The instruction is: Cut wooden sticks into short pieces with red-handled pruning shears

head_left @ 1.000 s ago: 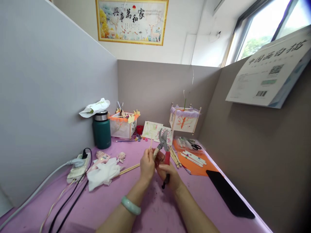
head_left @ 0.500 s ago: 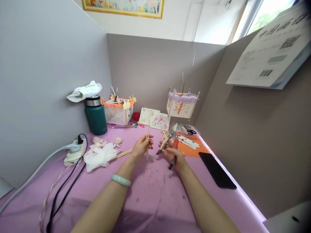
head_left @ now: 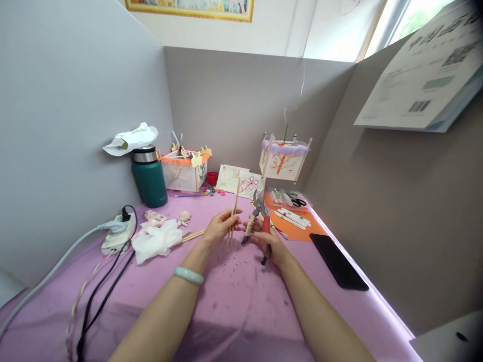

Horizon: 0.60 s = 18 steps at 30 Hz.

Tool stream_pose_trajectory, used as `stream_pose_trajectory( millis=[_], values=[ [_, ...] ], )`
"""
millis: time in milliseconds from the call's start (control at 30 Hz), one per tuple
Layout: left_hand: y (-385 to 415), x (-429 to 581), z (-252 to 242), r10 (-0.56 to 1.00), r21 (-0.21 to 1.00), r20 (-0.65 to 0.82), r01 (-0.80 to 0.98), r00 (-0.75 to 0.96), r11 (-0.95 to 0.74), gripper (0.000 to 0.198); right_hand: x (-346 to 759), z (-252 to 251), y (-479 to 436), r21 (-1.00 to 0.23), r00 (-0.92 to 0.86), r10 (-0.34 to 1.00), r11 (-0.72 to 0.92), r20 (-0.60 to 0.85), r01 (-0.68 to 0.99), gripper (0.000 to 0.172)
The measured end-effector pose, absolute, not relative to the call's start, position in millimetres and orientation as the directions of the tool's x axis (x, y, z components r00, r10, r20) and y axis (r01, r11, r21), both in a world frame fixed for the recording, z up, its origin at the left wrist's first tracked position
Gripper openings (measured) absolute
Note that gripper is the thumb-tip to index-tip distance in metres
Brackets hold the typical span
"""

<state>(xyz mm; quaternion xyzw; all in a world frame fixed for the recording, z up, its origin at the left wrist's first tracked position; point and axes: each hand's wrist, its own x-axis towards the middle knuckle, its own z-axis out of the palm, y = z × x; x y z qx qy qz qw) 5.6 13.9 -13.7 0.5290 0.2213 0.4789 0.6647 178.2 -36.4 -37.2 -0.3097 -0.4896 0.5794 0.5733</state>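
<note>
My left hand (head_left: 220, 229) pinches a thin wooden stick (head_left: 234, 207) and holds it almost upright above the purple table (head_left: 241, 301). My right hand (head_left: 268, 243) grips red-handled pruning shears (head_left: 258, 216), blades pointing up and slightly apart, just right of the stick. The two hands are close together at the table's middle. A pale green bangle (head_left: 188, 275) sits on my left wrist.
Crumpled white tissue (head_left: 156, 240), a power strip (head_left: 115, 234) with cables and a green flask (head_left: 149, 176) lie left. Two paper lanterns (head_left: 284, 161) and drawings stand at the back. Markers on orange paper (head_left: 298, 226) and a black phone (head_left: 337, 261) lie right. Grey partitions enclose three sides.
The view tilted down. My hands drew apart, then came closer again; the stick now tilts slightly right and the shears are raised with blades up beside it.
</note>
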Motion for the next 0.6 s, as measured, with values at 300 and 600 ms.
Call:
stream_pose_trajectory(
  millis=[300,600],
  values=[
    [19.1,4.9,-18.5,0.857,0.904,0.25,-0.427,0.451,-0.039,0.039,180.8,-37.8,-33.6,-0.908,-0.176,0.965,0.111,0.196,-0.404,0.043],
    [15.8,3.8,-15.6,0.871,0.924,0.206,-0.381,0.445,-0.024,0.038,181.9,-40.0,-32.5,-0.914,-0.195,0.957,0.129,0.217,-0.385,0.042]
  ],
)
